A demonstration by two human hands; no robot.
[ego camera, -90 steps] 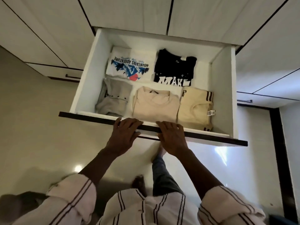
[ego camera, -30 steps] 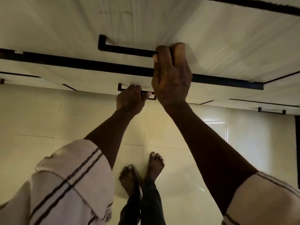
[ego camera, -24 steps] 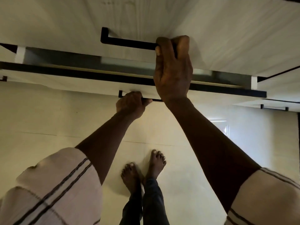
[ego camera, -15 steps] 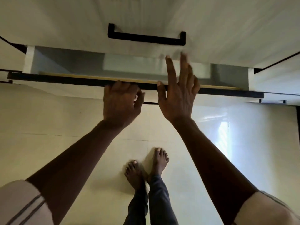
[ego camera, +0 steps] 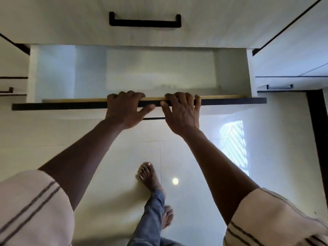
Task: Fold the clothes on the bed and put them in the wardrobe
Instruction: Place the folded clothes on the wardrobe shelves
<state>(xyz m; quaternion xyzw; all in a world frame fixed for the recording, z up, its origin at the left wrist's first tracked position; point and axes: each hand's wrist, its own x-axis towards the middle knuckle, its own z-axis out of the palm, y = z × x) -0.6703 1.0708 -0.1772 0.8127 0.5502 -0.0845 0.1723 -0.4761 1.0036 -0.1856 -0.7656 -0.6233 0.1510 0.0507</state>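
L hand [ego camera: 126, 108] & R hand [ego camera: 181, 110] both clamped on front edge of the pulled-out drawer [ego camera: 53, 106], side by side, fingers curled over the top.

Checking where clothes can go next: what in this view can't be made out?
Head view, open drawer: interior hazy with glare; near strip hidden behind its front panel.
Fingertips of left hand and right hand: curled behind that panel.
The bed and clothes: outside the frame.
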